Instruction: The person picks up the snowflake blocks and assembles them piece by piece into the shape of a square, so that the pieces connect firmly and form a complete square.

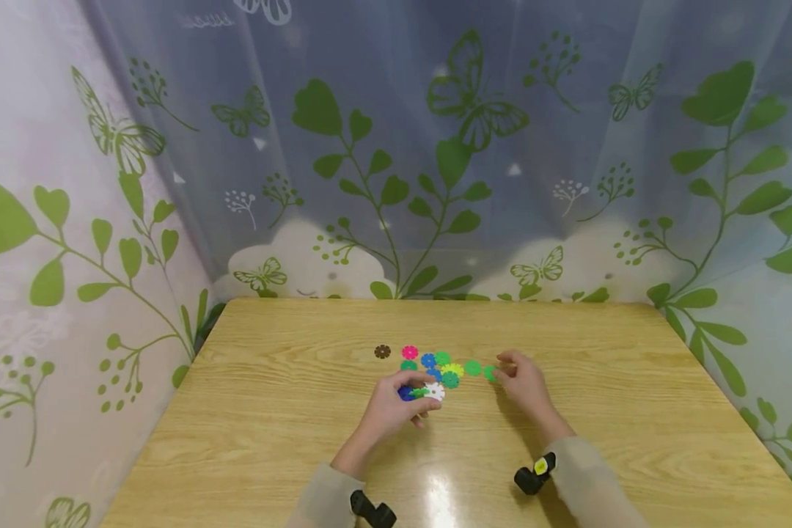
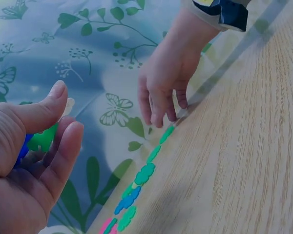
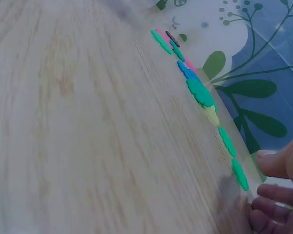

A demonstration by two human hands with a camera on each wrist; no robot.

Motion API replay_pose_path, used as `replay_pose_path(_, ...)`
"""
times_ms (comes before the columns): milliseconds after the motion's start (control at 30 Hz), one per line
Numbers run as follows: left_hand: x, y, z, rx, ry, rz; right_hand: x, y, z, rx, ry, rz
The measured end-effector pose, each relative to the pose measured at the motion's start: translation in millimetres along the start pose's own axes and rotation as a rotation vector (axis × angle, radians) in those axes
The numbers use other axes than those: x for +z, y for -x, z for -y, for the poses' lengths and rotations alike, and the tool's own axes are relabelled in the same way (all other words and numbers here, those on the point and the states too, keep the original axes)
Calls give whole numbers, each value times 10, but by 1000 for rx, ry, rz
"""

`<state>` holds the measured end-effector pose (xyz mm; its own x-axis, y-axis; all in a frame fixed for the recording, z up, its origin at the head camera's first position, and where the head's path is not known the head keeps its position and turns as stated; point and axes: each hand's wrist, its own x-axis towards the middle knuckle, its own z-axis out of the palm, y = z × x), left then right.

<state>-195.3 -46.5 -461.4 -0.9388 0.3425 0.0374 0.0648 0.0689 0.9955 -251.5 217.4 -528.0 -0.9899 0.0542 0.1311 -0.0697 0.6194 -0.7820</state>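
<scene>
My left hand grips a small joined group of notched plastic discs over the table. In it a blue disc, a green disc and a white disc show between thumb and fingers; the fingers hide part of them. My right hand is at the right end of a row of loose discs, fingers relaxed and pointing down. Its fingertips are right by the last green disc, which lies flat on the wood. Nothing shows between the thumb and fingers in the right wrist view.
Left of that green disc lie another green disc, a yellow disc, a teal disc and blue discs. Farther left are a pink disc and a brown disc. A patterned curtain hangs behind the wooden table.
</scene>
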Motion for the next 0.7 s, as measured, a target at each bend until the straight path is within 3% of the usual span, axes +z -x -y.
replay_pose_path(400, 3, -11, 20, 2, 29, 1, 128, -65, 96, 70, 316, 28)
replay_pose_path(700, -28, -27, 51, -6, 70, -6, 125, -17, 123, 64, 254, 24)
